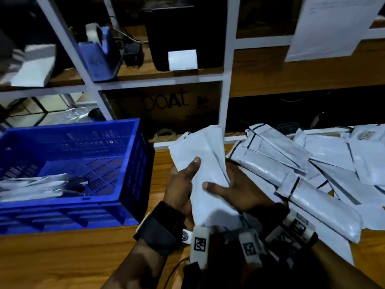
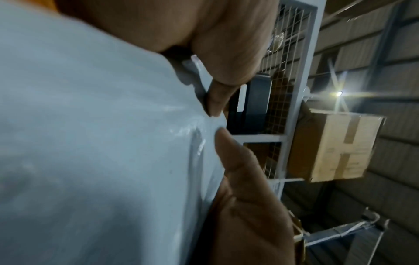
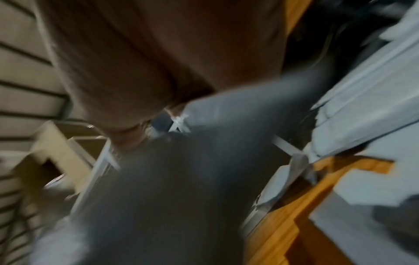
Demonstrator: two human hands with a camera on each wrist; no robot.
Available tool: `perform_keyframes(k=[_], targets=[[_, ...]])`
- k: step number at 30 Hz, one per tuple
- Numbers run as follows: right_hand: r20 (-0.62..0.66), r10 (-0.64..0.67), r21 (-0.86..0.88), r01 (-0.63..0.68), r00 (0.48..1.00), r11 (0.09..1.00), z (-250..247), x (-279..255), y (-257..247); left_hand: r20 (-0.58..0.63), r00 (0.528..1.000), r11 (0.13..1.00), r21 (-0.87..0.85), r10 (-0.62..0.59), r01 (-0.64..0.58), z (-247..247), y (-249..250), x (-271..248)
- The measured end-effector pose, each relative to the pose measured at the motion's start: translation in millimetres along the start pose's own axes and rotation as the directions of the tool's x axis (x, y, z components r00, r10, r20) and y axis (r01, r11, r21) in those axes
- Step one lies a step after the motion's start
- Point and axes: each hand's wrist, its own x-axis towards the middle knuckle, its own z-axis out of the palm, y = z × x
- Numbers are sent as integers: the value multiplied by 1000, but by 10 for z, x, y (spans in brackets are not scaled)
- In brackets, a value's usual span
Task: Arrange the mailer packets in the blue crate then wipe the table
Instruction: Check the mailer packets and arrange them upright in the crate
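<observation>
Between my hands: one white packet [image 1: 208, 163], raised above the table [image 1: 73, 257]. My left hand [image 1: 181, 184] and right hand [image 1: 235, 190] both grasp it, thumbs on top. Right of it, a heap of packets [image 1: 312, 174] on the table. Left of it, blue crate [image 1: 129, 163], some packets inside [image 1: 37, 186].

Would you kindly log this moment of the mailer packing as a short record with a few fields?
held item: white mailer packet, lifted above the table
left hand: grips the packet's left edge, thumb on top
right hand: grips the packet's right side, thumb on top
blue crate: left of the hands, a few packets already inside
loose pile: many packets on the table, right of the hands
wiping: not yet begun
</observation>
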Motion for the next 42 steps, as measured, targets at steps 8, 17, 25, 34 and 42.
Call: perform_keyframes(k=[8, 17, 25, 34, 42], targets=[[294, -97, -76, 124, 951, 989, 551, 295, -665, -251, 907, 941, 118, 337, -317, -458, 838, -352], [627, -54, -206, 233, 777, 950, 1541, 970, -1765, -287, 851, 897, 178, 440, -404, -1695, 2124, -764], [550, -127, -238, 301, 826, 923, 3049, 1893, -2498, -426, 554, 698, 476, 715, -535, -2803, 2998, -750], [552, -233, -450, 522, 800, 724, 3824, 2908, -2574, -621, 579, 845, 325, 529, -424, -4173, 3688, -720], [486, -1, -782, 436, 874, 445, 4481, 3579, -2037, -660, 637, 917, 263, 398, -300, -4829, 3698, -827]])
